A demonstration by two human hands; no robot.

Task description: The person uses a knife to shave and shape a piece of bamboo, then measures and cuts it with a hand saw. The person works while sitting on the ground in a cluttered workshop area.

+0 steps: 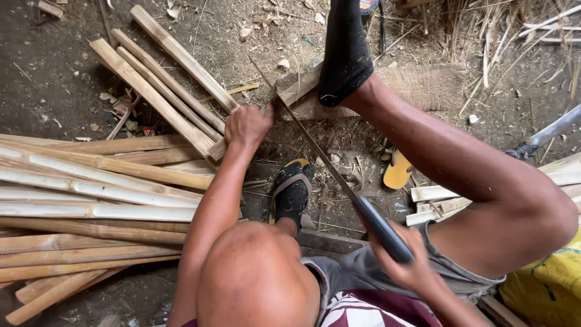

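Head view looks straight down on bare dirt ground point(54, 79) strewn with dry leaves, chips and straw, thickest toward 1 o'clock. A stack of split bamboo slats point(91, 200) fills 9 o'clock, and more slats point(157, 79) fan toward 11 o'clock. The left hand point(247, 126), just above centre, is closed round the end of a bamboo piece point(296, 89) lying on a wooden block point(423, 85) at 12 o'clock. A dark-socked foot point(345, 54) presses on that piece. The right hand point(404, 261), at 5 o'clock, is clamped on the dark handle of a long blade point(315, 148), whose tip reaches the bamboo piece by the left hand. A sandalled foot point(293, 191) sits at centre; a yellow sandal point(397, 171) lies at 3 o'clock. The yellow sack point(548, 284) at 4 o'clock is cut off, and the grey bar point(554, 128) at the right edge is hard to identify.
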